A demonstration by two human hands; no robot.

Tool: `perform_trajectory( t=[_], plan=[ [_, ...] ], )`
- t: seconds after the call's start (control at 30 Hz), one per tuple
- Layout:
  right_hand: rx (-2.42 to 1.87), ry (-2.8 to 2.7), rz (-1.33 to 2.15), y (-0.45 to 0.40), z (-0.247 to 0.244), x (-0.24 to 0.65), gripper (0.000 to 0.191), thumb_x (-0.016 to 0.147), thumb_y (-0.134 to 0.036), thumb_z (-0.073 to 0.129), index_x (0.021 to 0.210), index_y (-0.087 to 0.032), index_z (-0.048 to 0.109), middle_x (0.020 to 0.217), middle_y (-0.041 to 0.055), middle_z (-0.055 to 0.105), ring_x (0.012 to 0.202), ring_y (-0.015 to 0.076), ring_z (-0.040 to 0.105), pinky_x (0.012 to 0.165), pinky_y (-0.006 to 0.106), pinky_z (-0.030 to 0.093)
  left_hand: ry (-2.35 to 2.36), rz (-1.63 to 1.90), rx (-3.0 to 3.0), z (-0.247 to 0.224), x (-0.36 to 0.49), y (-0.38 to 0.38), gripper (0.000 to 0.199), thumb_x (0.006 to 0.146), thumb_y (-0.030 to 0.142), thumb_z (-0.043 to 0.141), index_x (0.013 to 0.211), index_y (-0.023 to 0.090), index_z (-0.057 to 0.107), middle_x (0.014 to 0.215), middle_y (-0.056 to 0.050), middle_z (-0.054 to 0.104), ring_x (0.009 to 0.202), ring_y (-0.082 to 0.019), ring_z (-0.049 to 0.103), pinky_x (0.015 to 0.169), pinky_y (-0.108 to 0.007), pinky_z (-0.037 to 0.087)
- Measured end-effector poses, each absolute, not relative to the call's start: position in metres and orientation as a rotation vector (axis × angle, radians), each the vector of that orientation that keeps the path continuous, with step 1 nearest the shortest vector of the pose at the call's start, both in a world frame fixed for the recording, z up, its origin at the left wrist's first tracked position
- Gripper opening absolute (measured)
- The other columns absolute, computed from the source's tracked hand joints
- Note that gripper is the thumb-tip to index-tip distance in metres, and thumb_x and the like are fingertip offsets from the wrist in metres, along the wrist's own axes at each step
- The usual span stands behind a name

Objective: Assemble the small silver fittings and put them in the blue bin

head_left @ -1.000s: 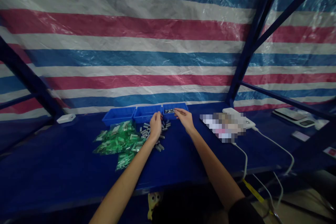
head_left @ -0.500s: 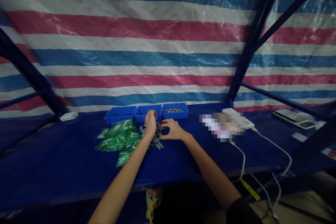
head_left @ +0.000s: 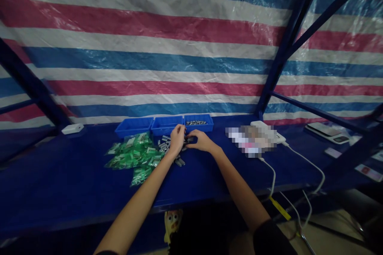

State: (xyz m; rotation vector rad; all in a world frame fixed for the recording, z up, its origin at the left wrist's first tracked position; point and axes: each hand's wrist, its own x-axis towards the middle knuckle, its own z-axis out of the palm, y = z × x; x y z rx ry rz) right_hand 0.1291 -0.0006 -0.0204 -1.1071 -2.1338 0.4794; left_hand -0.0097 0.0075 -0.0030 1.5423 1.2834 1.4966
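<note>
My left hand (head_left: pixel 177 138) is over a pile of small grey metal cylinders (head_left: pixel 164 144), its fingers curled together and their tips turned away from me. Whatever those fingers hold is hidden. Facing it from the right, my right hand (head_left: pixel 201 141) has thumb and fingers bent toward each other around something small and dark, too small to make out. The two hands' fingertips are close together, just in front of the blue trays. Several cylinders (head_left: pixel 180 162) lie below my left wrist. Green plastic bags of small parts (head_left: pixel 134 153) are heaped left of the pile.
Three blue trays stand at the back: a left tray (head_left: pixel 133 126), a middle tray (head_left: pixel 166 125) and a right tray (head_left: pixel 206 127) holding small metal parts (head_left: pixel 196 123). A white power bank (head_left: pixel 277 137) with cables is at right, a scale (head_left: pixel 327 132) beyond. A white box (head_left: pixel 72 128) sits far left.
My left hand has shifted slightly right, closer to my right hand, uncovering more cylinders on the left. My right hand's fingers have drawn closer together. The camera view has moved a little.
</note>
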Motion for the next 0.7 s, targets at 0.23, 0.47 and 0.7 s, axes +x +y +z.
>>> perform_trajectory(
  t=[0.23,0.47,0.7],
  plan=[
    [-1.370,-2.032,0.420,-0.006,-0.015,0.133,0.022,0.072,-0.026,0.065,0.093,-0.026,0.068,0.095,0.0005,0.067,0.084,0.0163,0.060,0.073,0.026,0.044,1.353,1.602,1.385,0.000,-0.017,0.011,0.017,0.074,0.025,0.041,0.059,0.019,0.047,0.056,0.004,0.044,0.056,-0.011,0.041,0.056,-0.022,0.033],
    [-1.511,-1.987,0.385,-0.008,-0.014,0.131,0.021,0.070,-0.023,0.065,0.090,-0.027,0.069,0.095,0.0000,0.066,0.075,0.0144,0.059,0.063,0.024,0.042,1.308,1.531,1.453,-0.008,-0.014,0.013,0.018,0.073,0.028,0.042,0.058,0.019,0.048,0.056,0.004,0.046,0.055,-0.010,0.042,0.056,-0.021,0.032],
    [-1.519,-1.965,0.455,-0.007,-0.014,0.131,0.022,0.068,-0.022,0.066,0.089,-0.027,0.069,0.088,-0.0010,0.069,0.077,0.0147,0.061,0.064,0.023,0.043,1.309,1.524,1.482,-0.011,-0.014,0.015,0.018,0.072,0.029,0.044,0.058,0.019,0.050,0.055,0.004,0.047,0.054,-0.010,0.043,0.054,-0.021,0.032]
  ],
)
